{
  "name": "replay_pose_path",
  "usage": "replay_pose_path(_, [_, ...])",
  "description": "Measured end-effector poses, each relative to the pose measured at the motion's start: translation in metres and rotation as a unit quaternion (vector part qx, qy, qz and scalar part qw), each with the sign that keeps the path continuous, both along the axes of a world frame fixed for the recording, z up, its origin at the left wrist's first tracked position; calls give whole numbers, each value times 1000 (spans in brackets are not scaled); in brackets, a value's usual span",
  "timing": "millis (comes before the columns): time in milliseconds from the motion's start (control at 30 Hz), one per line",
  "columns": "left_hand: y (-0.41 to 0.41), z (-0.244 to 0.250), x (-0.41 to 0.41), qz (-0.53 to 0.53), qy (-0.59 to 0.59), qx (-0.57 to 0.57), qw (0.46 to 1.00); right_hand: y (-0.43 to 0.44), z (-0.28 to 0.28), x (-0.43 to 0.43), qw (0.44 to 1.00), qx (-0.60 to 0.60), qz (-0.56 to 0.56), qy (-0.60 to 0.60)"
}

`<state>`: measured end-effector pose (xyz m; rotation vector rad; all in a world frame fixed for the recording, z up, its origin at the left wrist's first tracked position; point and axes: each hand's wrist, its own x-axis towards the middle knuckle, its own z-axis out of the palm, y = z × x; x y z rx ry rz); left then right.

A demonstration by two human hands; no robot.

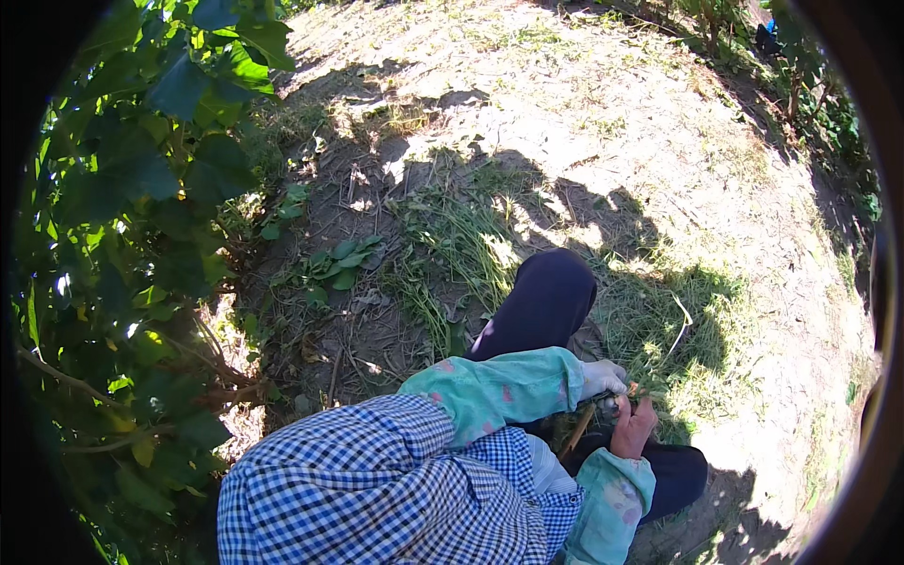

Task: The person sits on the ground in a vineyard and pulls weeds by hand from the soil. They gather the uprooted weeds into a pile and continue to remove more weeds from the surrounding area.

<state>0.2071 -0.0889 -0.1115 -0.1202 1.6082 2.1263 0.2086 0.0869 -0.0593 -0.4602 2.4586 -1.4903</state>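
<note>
My left hand (602, 378), in a pale glove and a green sleeve, is at the lower right, close to my knees. Its fingers are bent in against a small bunch of green stems (646, 374). Just below and to the right, my bare right hand (632, 426) meets it with thumb and fingers bent around the near end of the bunch. Something small and orange (633, 388) shows between the two hands. A brown wooden stick or handle (579, 429) slants below my left hand; what it belongs to is hidden.
Leafy bushes (134, 176) rise on the left, with more plants (812, 99) along the upper right edge. Cut grass (452, 240) lies in front of my knee (558, 282). A pale bent stalk (681, 325) lies on the grass beyond my hands.
</note>
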Motion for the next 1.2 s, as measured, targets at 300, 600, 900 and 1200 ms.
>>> replay_pose_path(300, [13,15,9,45,-65,130,988,6,-13,-2,990,25,-47,133])
replay_pose_path(600, [12,23,0,32,-79,54,995,17,-34,-9,981,63,-8,186])
replay_pose_path(900, [15,36,2,87,-83,236,964,0,-25,-7,964,-231,-111,-70])
replay_pose_path(1200, [21,29,-1,95,-80,178,976,3,-23,-13,979,-157,-121,-41])
